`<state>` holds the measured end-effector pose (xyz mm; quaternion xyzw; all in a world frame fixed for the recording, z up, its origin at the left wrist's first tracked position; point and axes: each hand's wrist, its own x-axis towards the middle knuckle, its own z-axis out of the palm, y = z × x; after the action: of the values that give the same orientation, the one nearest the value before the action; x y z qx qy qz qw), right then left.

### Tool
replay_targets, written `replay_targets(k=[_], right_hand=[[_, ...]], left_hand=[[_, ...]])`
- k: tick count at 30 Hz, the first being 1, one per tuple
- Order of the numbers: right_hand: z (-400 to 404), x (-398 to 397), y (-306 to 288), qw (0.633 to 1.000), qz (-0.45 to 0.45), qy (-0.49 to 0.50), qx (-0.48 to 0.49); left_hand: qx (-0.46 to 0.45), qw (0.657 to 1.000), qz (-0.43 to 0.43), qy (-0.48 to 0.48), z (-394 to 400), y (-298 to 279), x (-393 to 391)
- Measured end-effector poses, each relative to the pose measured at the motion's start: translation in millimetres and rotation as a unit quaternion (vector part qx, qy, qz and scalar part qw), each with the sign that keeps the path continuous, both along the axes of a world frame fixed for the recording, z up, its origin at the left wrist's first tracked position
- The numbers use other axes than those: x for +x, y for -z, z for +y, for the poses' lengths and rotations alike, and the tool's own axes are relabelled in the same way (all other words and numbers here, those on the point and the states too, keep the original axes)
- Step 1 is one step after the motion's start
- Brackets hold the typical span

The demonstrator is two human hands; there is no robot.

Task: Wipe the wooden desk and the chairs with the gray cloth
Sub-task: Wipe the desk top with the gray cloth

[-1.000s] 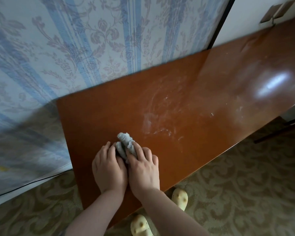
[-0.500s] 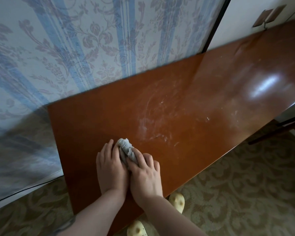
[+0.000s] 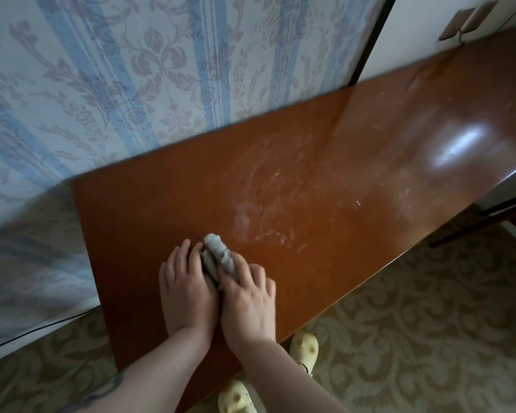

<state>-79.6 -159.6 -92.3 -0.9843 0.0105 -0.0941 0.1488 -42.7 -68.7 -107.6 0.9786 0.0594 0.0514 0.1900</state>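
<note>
Grip: the gray cloth (image 3: 218, 255) is bunched into a wad and pinned to the worktop (image 3: 137, 216) between both hands, fingers bent over it.
Left hand (image 3: 187, 289): laid at the cloth's 8 o'clock, fingertips against its left side.
Right hand (image 3: 248, 299): set at the cloth's 5 o'clock, index and middle fingers draped over the wad, touching the left hand along the thumb side.
Cloth position: found near the worktop's front-left part, its top end poking out past the fingers toward 12 o'clock.
Worktop surface: pale smears (image 3: 259, 210) are seen at 1 o'clock from the cloth; a bright glare patch (image 3: 456, 144) is caught farther off at 2 o'clock.
Wall: striped floral wallpaper (image 3: 161, 70) is met at 12 o'clock.
Floor: patterned carpet (image 3: 414, 338) and two yellow clogs (image 3: 304, 348) are spotted at 6 o'clock.
</note>
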Motion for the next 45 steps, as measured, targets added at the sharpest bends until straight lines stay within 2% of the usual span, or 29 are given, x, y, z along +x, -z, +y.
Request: replay_targets(k=[1,3,8,9,10,12,13,14,16,18,20,22,24,25,26,28,30,31,33,36,39,41,43,45], right_hand=[[-10.0,-1.8,2.6,1.0,0.007,0.026,0.002],[-38.0,-11.2,7.4,0.99,0.021,0.141,0.008],[-85.8,-23.3,4.1,0.911,0.04,0.401,0.084],[-78.1,-19.3,0.3,0.911,0.022,0.405,0.081],[-64.1,-13.4,-6.9,0.929,-0.004,0.365,0.063],[-24.9,-4.6,-13.7,0.982,-0.029,0.186,0.022],[-5.8,-4.2,-12.3,0.995,-0.018,0.098,0.01],[7.3,-4.7,-10.1,0.999,0.0,0.038,0.007],[6.6,-2.8,-4.7,0.999,0.031,0.006,0.028],[-16.3,-3.3,3.4,0.999,0.029,0.033,0.015],[-43.1,-9.0,5.3,0.989,0.041,0.139,0.012],[-68.1,-17.7,3.5,0.962,0.057,0.267,0.03],[-82.3,-26.1,2.4,0.915,0.067,0.386,0.096],[-82.3,-27.1,2.8,0.894,0.054,0.426,0.126],[-77.0,-25.7,2.4,0.893,0.032,0.43,0.13],[-49.3,-16.3,1.0,0.947,-0.023,0.309,0.086],[-12.2,-6.1,-0.2,0.993,-0.034,0.105,0.03],[-0.9,-0.7,0.9,0.999,-0.016,0.032,0.014],[1.6,9.0,4.6,0.999,0.023,-0.038,0.011],[-27.6,6.3,10.7,0.998,0.025,-0.048,-0.017],[-56.2,-11.5,13.5,0.994,0.023,0.106,-0.011],[-58.6,-19.1,11.7,0.984,-0.005,0.176,0.024],[-45.2,-15.6,7.2,0.986,-0.041,0.153,0.057],[-20.3,-1.6,0.8,0.996,-0.056,0.055,0.05]], left_hand=[[-0.003,1.0,-0.003,0.0,-0.3,0.0,-0.6],[-0.002,1.0,-0.003,-0.001,-1.3,-1.8,-1.6],[0.017,1.0,0.019,0.005,-2.0,-5.7,-4.3],[0.016,1.0,0.023,0.006,-2.0,-6.1,-3.9],[0.017,0.999,0.028,0.006,-2.1,-6.5,-3.3],[0.024,0.999,0.026,0.005,-1.4,-3.8,-0.8],[0.024,1.0,0.015,0.006,-0.7,-1.6,0.4],[0.021,1.0,-0.001,0.008,0.0,0.2,1.2],[0.008,1.0,-0.014,0.005,0.5,2.6,0.8],[-0.002,1.0,-0.008,0.001,-0.2,1.8,-0.1],[0.002,1.0,0.002,0.001,-1.2,-1.6,-2.2],[0.008,1.0,0.014,0.0,-1.8,-4.9,-2.7],[0.012,1.0,0.022,0.001,-2.3,-6.6,-2.8],[0.012,1.0,0.024,0.002,-2.4,-7.0,-3.0],[0.013,1.0,0.027,0.004,-2.5,-6.9,-3.1],[0.015,0.999,0.032,0.005,-1.9,-6.4,-2.3],[0.01,1.0,0.026,0.002,0.4,-4.3,0.2],[0.002,1.0,0.022,0.004,1.0,-2.8,0.9],[-0.011,1.0,0.012,0.01,2.5,-0.4,0.7],[0.011,0.999,0.001,0.038,8.8,-0.9,1.2],[0.029,0.997,0.02,0.065,19.5,-3.7,5.8],[0.031,0.997,0.029,0.07,23.4,-5.6,11.3],[0.024,0.997,0.046,0.057,24.1,-6.8,14.5],[0.029,0.997,0.051,0.043,23.7,-6.2,15.1]])
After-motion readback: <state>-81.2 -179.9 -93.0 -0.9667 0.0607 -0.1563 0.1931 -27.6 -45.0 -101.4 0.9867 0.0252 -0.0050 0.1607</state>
